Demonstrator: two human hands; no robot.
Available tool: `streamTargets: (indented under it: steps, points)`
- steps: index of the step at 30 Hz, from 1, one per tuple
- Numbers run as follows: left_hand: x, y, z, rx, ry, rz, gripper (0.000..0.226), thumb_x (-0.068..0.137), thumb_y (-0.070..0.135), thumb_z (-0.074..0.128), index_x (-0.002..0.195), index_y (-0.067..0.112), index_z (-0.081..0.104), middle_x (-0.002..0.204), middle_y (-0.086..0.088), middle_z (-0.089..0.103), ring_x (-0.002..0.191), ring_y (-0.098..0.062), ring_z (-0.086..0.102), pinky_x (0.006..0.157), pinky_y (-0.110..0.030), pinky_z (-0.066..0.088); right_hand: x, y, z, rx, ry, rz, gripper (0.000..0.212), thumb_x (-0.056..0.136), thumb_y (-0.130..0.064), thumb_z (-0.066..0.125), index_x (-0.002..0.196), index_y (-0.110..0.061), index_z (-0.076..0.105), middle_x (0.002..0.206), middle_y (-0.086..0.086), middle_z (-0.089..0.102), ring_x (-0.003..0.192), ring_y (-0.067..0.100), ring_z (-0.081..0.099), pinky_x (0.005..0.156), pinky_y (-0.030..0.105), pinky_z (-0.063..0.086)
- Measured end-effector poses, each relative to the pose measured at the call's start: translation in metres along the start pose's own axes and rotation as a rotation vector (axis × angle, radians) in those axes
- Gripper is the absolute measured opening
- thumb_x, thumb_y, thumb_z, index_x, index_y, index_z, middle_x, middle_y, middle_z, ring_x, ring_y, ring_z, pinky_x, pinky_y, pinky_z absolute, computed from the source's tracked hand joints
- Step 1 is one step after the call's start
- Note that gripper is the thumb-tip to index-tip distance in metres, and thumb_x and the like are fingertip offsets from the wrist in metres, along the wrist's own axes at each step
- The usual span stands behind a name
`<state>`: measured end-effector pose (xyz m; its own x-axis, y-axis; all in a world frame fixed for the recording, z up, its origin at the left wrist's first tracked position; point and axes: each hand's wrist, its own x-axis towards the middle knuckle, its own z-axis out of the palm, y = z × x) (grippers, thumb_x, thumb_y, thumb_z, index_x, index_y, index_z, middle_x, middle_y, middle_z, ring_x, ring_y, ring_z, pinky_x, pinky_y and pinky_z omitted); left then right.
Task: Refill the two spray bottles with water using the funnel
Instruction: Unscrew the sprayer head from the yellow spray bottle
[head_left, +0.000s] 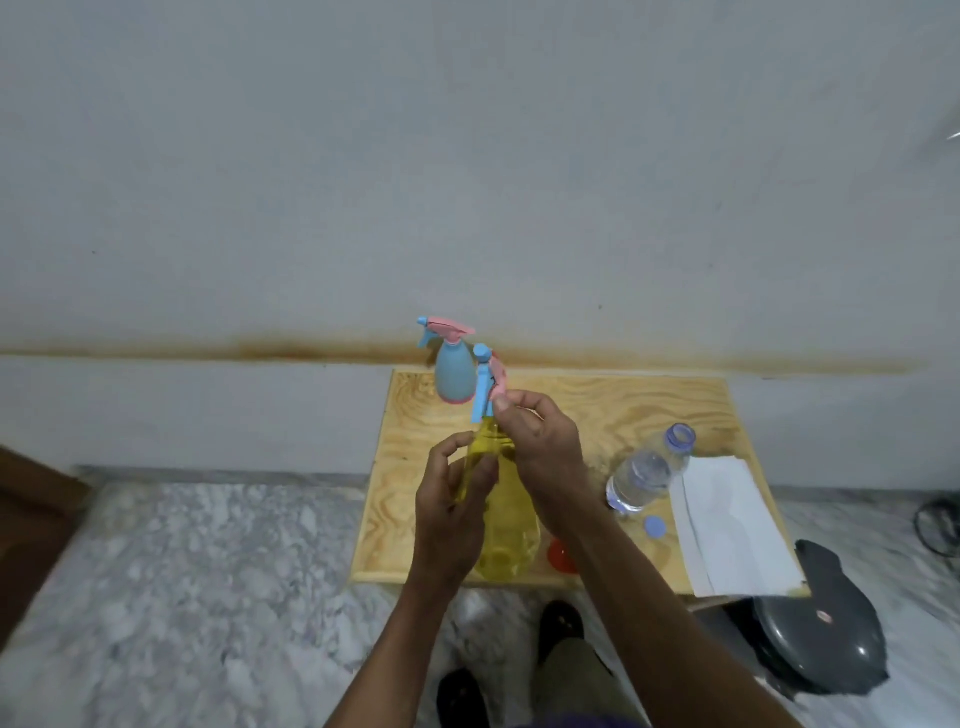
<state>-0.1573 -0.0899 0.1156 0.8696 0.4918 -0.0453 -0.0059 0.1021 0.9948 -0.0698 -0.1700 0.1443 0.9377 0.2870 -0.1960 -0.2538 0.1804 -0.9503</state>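
Note:
A yellow see-through spray bottle (506, 540) stands near the front edge of the wooden table (597, 410). My left hand (453, 512) grips its upper body. My right hand (543, 447) holds its blue and pink spray head (487, 382) at the neck. A second, blue spray bottle (453, 376) with a pink and blue head stands upright at the table's back left. An orange-red funnel (561, 556) lies by the front edge, partly hidden behind my right forearm. An uncapped clear water bottle (647, 470) stands to the right, its blue cap (654, 526) on the table beside it.
Folded white paper (732, 525) covers the table's right side. A dark grey rounded object (831, 639) sits on the floor at the lower right. The marble floor (182, 571) spreads to the left, and a wall rises just behind the table.

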Motion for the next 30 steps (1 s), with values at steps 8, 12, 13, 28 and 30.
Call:
streamTargets:
  steps: [8, 12, 13, 28, 30]
  points:
    - [-0.005, 0.008, -0.004, -0.026, 0.039, 0.041, 0.025, 0.095, 0.025, 0.065, 0.119, 0.027, 0.060, 0.088, -0.002, 0.075, 0.075, -0.008, 0.066, 0.064, -0.026, 0.052, -0.014, -0.005, 0.007, 0.001, 0.017, -0.093, 0.021, 0.089, -0.013, 0.074, 0.108, -0.009, 0.067, 0.100, 0.007, 0.075, 0.089, 0.014, 0.070, 0.076, 0.023, 0.055]
    - [-0.003, 0.005, 0.002, 0.017, 0.056, 0.074, 0.025, 0.095, 0.028, 0.067, 0.119, 0.031, 0.063, 0.100, -0.004, 0.076, 0.087, -0.012, 0.070, 0.073, -0.032, 0.056, -0.017, -0.007, 0.005, 0.013, 0.069, -0.081, 0.016, 0.095, -0.019, 0.068, 0.107, -0.010, 0.070, 0.093, 0.000, 0.077, 0.085, 0.009, 0.070, 0.077, 0.024, 0.055]
    - [-0.003, 0.003, 0.003, 0.028, 0.064, 0.078, 0.029, 0.092, 0.037, 0.069, 0.120, 0.034, 0.064, 0.106, -0.004, 0.075, 0.095, -0.015, 0.070, 0.079, -0.037, 0.057, -0.018, -0.008, 0.004, 0.004, 0.078, -0.101, 0.014, 0.094, -0.019, 0.068, 0.105, -0.010, 0.072, 0.088, -0.002, 0.076, 0.080, 0.006, 0.069, 0.074, 0.022, 0.054]
    - [-0.009, -0.003, 0.002, 0.135, 0.123, 0.135, 0.049, 0.093, 0.042, 0.067, 0.139, 0.034, 0.053, 0.139, 0.014, 0.059, 0.129, 0.005, 0.053, 0.107, -0.026, 0.048, -0.019, -0.005, 0.012, -0.031, 0.143, -0.061, 0.031, 0.082, -0.026, 0.082, 0.107, -0.018, 0.065, 0.091, 0.004, 0.077, 0.081, 0.008, 0.072, 0.070, 0.023, 0.055]
    - [-0.007, -0.002, -0.003, 0.156, 0.125, 0.152, 0.047, 0.090, 0.040, 0.066, 0.135, 0.040, 0.052, 0.134, 0.021, 0.059, 0.127, 0.008, 0.053, 0.104, -0.018, 0.046, -0.018, -0.003, 0.015, -0.065, 0.120, -0.068, 0.024, 0.088, -0.029, 0.077, 0.106, -0.016, 0.067, 0.092, 0.002, 0.077, 0.083, 0.009, 0.072, 0.072, 0.023, 0.054]
